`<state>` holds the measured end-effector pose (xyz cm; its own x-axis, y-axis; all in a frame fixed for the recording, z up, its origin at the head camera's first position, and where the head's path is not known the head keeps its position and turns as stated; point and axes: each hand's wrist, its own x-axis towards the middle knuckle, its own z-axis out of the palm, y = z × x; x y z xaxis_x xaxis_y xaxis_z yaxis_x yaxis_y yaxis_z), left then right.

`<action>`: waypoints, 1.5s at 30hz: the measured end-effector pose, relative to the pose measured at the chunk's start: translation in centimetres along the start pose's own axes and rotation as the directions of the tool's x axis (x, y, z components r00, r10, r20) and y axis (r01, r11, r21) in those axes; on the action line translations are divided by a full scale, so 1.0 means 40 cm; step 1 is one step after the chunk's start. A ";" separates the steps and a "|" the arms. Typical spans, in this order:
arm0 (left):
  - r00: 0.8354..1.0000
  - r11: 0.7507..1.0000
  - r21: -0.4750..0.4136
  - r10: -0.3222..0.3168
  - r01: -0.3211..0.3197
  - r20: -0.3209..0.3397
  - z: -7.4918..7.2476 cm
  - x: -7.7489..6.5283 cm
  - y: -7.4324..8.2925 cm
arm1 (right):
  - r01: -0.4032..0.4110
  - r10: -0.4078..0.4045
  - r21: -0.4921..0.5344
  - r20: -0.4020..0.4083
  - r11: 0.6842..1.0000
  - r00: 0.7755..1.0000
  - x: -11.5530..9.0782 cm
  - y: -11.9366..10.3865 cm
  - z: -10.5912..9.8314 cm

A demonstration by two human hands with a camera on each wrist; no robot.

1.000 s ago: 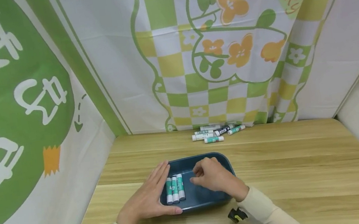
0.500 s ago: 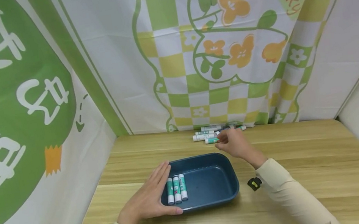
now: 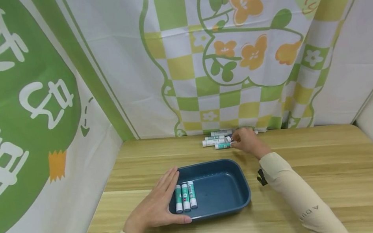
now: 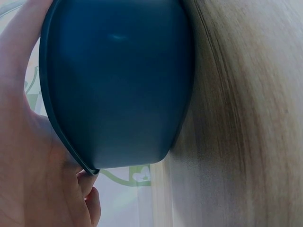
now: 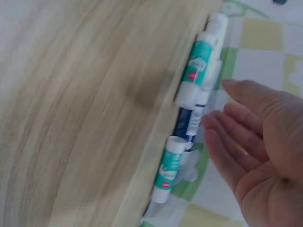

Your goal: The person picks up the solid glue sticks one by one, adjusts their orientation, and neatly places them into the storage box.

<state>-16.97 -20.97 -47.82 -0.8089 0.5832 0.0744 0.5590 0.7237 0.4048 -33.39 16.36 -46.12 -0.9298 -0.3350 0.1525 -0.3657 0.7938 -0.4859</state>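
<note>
My left hand rests at the left end of a dark blue tray, its straight fingers along the end and its thumb on the near rim. In the left wrist view the tray's outer wall fills the middle. Three green-and-white glue sticks lie side by side inside, at the left. My right hand reaches over the loose glue sticks at the back of the table. In the right wrist view its fingers are relaxed, beside a green glue stick and a navy one, holding nothing.
Several white-labelled glue sticks lie in the loose group against a printed curtain. Another green glue stick lies near the wooden table's back edge. A white-and-green cloth wall stands at the left.
My right hand has left the tray and moved up to the loose glue sticks at the back. My left hand stays at the tray's left end.
</note>
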 end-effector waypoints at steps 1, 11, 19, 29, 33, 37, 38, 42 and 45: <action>1.000 1.000 0.003 0.001 -0.001 0.001 0.001 0.001 0.000 | -0.003 0.003 -0.004 0.010 1.000 1.000 0.005 0.005 0.002; 1.000 1.000 0.022 0.012 -0.012 0.003 0.006 0.005 0.005 | 0.148 -0.126 -0.174 0.132 0.974 0.983 0.037 0.043 0.022; 1.000 1.000 0.009 0.013 -0.013 0.001 0.007 0.005 0.007 | 0.227 -0.199 -0.241 0.134 0.944 0.971 0.041 0.043 0.030; 1.000 1.000 0.019 0.006 -0.006 0.005 0.004 0.004 0.005 | 0.187 -0.140 -0.274 0.181 0.943 0.973 0.045 0.029 0.027; 1.000 1.000 0.011 -0.004 0.003 0.013 0.002 0.002 0.004 | 0.190 -0.138 -0.267 0.201 0.945 0.970 0.043 0.023 0.025; 1.000 1.000 0.004 -0.010 0.010 0.017 0.000 0.001 0.002 | 0.172 -0.112 -0.251 0.237 0.953 0.965 0.038 0.017 0.026; 1.000 1.000 0.004 -0.011 0.010 0.017 -0.001 0.000 0.002 | 0.165 -0.105 -0.243 0.242 0.956 0.964 0.037 0.016 0.026; 1.000 1.000 0.012 -0.013 0.013 0.018 -0.003 -0.001 0.000 | 0.159 -0.102 -0.217 0.251 0.963 0.963 0.030 0.011 0.028; 1.000 1.000 0.019 -0.014 0.014 0.014 -0.002 -0.002 0.000 | 0.186 -0.135 -0.215 0.233 0.959 0.963 0.018 0.010 0.027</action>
<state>-16.94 -21.04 -47.75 -0.8140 0.5782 0.0557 0.5512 0.7385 0.3882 -34.17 15.88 -47.15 -0.8365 -0.5478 0.0122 -0.5326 0.8078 -0.2525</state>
